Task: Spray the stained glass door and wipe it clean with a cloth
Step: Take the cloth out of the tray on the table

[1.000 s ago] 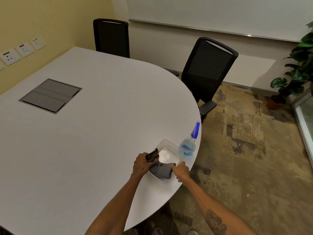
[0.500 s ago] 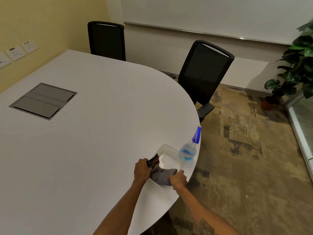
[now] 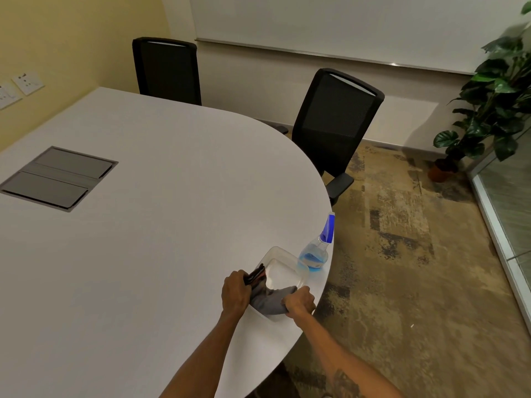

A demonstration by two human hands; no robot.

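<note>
A grey cloth (image 3: 270, 300) lies in a clear plastic tub (image 3: 283, 255) near the right edge of the white table (image 3: 143, 254). My left hand (image 3: 235, 294) grips the cloth's left end, where a dark fold sticks up. My right hand (image 3: 300, 301) grips its right end at the tub's near rim. A clear spray bottle (image 3: 316, 251) with blue liquid and a blue trigger head stands upright just beyond the tub, at the table's edge. The glass door (image 3: 511, 196) shows as a pane with a pale frame at the far right.
Two black mesh office chairs (image 3: 336, 124) stand at the far side of the table. A potted plant (image 3: 494, 96) sits in the right corner beside the glass. A grey cable hatch (image 3: 57, 178) is set into the tabletop at left. Patterned carpet (image 3: 402, 254) covers the floor.
Both hands have stayed on the cloth in the tub. My view has swung slightly right and down, so the scene has shifted in frame.
</note>
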